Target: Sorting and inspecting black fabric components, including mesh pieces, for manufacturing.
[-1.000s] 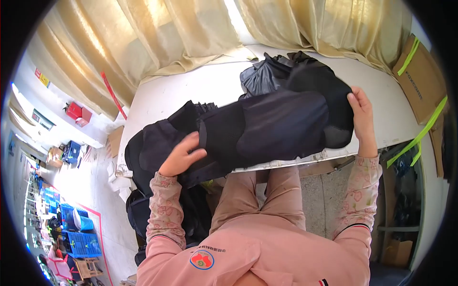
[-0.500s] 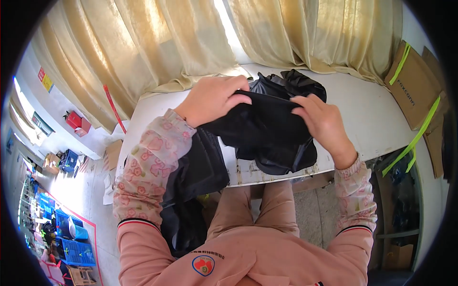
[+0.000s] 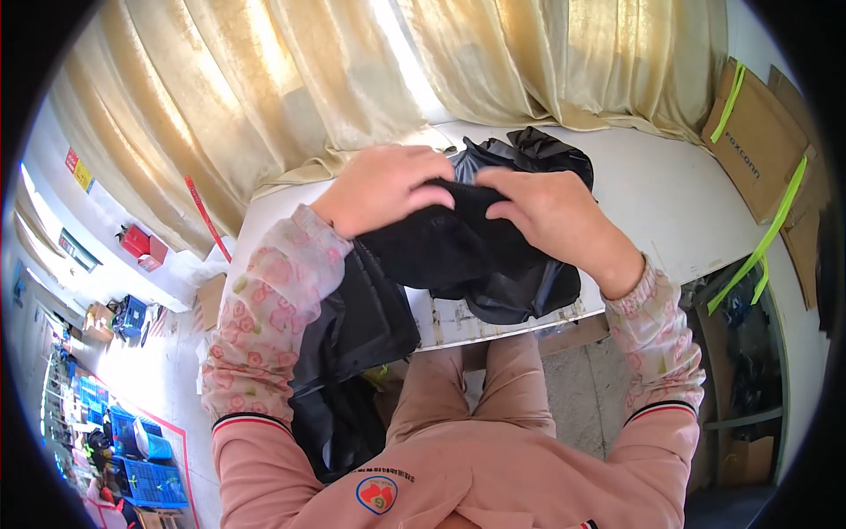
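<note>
A piece of black fabric (image 3: 449,242) hangs between my two hands over the white table. My left hand (image 3: 383,187) pinches its upper edge between thumb and fingers. Close beside it, my right hand (image 3: 560,212) grips the same edge, thumb underneath. Behind and below the fabric lies a crumpled, shiny black plastic bag (image 3: 551,159); the fabric hides much of it. Under my left forearm, more black sheet material (image 3: 374,309) lies over the table's front edge and hangs down. What exactly the black fabric is, I cannot make out.
The white table (image 3: 670,194) has a worn front edge. Gold curtains (image 3: 335,79) fall onto its back. Flattened cardboard boxes (image 3: 758,145) with yellow-green straps lean at the right, above a dark shelf (image 3: 740,379). Blue crates (image 3: 154,480) stand on the floor at far left.
My right hand has moved left along the fabric's edge, nearer to my left hand. The fabric now bunches between them. The view has shifted slightly.
</note>
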Demonstrator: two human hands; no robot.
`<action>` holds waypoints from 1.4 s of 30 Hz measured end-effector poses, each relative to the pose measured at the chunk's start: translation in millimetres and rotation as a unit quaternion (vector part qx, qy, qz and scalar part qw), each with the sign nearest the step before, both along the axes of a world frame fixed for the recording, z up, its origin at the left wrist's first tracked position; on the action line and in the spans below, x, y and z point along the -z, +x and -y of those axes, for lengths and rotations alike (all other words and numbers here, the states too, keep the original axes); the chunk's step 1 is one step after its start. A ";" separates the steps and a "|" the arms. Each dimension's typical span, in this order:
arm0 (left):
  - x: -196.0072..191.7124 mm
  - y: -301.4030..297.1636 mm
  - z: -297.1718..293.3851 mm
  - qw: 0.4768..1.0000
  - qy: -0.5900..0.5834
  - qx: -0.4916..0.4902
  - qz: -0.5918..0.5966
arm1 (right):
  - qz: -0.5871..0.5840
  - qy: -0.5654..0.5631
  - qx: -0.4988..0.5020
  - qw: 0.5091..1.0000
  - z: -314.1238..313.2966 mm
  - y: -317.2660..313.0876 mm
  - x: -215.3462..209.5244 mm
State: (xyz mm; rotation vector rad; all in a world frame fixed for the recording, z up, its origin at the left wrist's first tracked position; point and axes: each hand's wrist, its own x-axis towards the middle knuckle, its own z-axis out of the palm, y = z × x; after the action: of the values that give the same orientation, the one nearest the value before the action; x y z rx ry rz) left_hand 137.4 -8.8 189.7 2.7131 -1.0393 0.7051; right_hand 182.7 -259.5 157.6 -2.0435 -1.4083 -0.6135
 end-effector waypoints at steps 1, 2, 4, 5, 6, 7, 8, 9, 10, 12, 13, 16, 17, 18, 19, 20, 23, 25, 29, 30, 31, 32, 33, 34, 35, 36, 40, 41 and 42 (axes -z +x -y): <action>1.2 7.8 -11.3 0.999 -0.010 0.009 0.032 | 0.002 -0.044 0.023 0.999 -2.6 1.4 0.7; -1.0 10.2 -31.5 0.997 -0.039 -0.033 0.055 | 0.005 -0.086 0.041 0.995 -6.4 1.9 1.0; 2.7 6.3 -82.2 0.980 -0.142 -0.129 0.046 | -0.024 -0.055 0.020 0.998 -10.0 -1.0 -7.0; 13.6 5.5 -96.7 0.980 -0.141 -0.132 0.046 | -0.071 -0.040 -0.018 0.997 -12.0 1.7 -10.1; 27.7 3.8 -109.8 0.960 -0.194 -0.188 0.069 | -0.118 -0.025 -0.055 0.991 -15.4 3.5 -11.7; 43.4 1.2 -121.8 0.934 -0.245 -0.244 0.091 | -0.124 -0.019 -0.074 0.989 -20.6 4.1 -12.3; 67.2 -0.2 -134.6 0.933 -0.245 -0.247 0.090 | -0.127 -0.020 -0.077 0.989 -24.4 4.1 -15.2; 94.0 -7.4 -147.7 0.885 -0.363 -0.290 0.042 | -0.141 -0.030 -0.078 0.986 -29.5 3.9 -19.4; 116.0 -14.9 -152.0 0.819 -0.475 -0.322 -0.007 | -0.155 -0.041 -0.073 0.984 -32.7 5.7 -22.2; 170.6 -47.6 -125.9 0.798 -0.500 -0.165 -0.292 | -0.164 0.004 -0.092 0.982 -46.0 8.5 -25.8; 177.6 -66.1 -88.5 0.722 -0.480 -0.175 -0.466 | -0.166 -0.001 -0.088 0.982 -53.9 8.6 -32.0; 269.7 -129.6 -36.3 0.440 -0.536 -0.028 -0.720 | -0.204 0.056 -0.176 0.961 -117.5 -3.8 -41.6; 301.0 -144.3 -8.2 0.397 -0.598 0.013 -0.696 | -0.230 0.081 -0.199 0.949 -140.9 -10.1 -39.6; 320.7 -148.7 12.8 0.350 -0.653 0.057 -0.669 | -0.256 0.106 -0.216 0.936 -161.4 -15.8 -39.1; 315.2 -147.4 21.9 0.349 -0.650 0.056 -0.672 | -0.292 0.116 -0.247 0.917 -178.6 -25.0 -42.0; 303.0 -145.9 33.0 0.251 -0.718 0.088 -0.643 | -0.327 0.127 -0.272 0.896 -191.2 -32.1 -42.4; 289.4 -161.0 5.1 0.378 -0.838 -0.002 -0.392 | -0.345 0.161 -0.354 0.854 -221.8 -61.7 -61.9; 279.8 -184.6 -68.9 0.089 -0.946 0.139 -0.278 | -0.344 0.175 -0.360 0.849 -210.5 -68.8 -79.5; 233.5 -259.9 -216.2 0.395 -0.898 -0.175 -0.082 | -0.383 0.173 -0.340 0.841 -187.1 -46.6 -54.9; 219.6 -264.4 -231.2 0.436 -0.875 -0.194 -0.086 | -0.402 0.155 -0.301 0.851 -185.1 -35.3 -34.2; 211.3 -280.7 -249.6 0.471 -0.842 -0.252 -0.071 | -0.414 0.160 -0.268 0.855 -190.1 -30.6 -5.1; 204.3 -287.5 -260.9 0.502 -0.815 -0.274 -0.093 | -0.423 0.167 -0.227 0.861 -194.0 -25.0 32.9; 209.9 -292.0 -273.6 0.507 -0.792 -0.322 -0.106 | -0.452 0.132 -0.168 0.866 -202.6 -19.2 78.5; 220.4 -301.7 -287.6 0.510 -0.767 -0.373 -0.115 | -0.448 0.111 -0.118 0.879 -214.4 -19.5 122.9; 247.8 -310.4 -311.4 0.521 -0.740 -0.404 -0.135 | -0.410 0.186 -0.133 0.883 -231.1 -17.8 184.2; 280.2 -317.2 -329.4 0.530 -0.710 -0.437 -0.153 | -0.371 0.218 -0.121 0.895 -246.6 -17.7 245.8; 349.5 -336.2 -326.8 0.472 -0.706 -0.496 -0.181 | -0.603 0.027 -0.053 0.795 -227.2 -34.3 296.2; 355.5 -335.6 -327.9 0.473 -0.724 -0.474 -0.164 | -0.669 0.013 -0.073 0.739 -218.2 -31.4 290.6; 351.9 -328.5 -323.3 0.474 -0.726 -0.469 -0.168 | -0.641 0.028 -0.062 0.764 -206.9 -17.7 290.2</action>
State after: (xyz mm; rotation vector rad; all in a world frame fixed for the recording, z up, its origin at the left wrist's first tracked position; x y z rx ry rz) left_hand -191.1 314.5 -162.2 1.3132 1.0117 0.5631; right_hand 165.0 -52.5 -132.6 -1.6074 -0.6022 0.7396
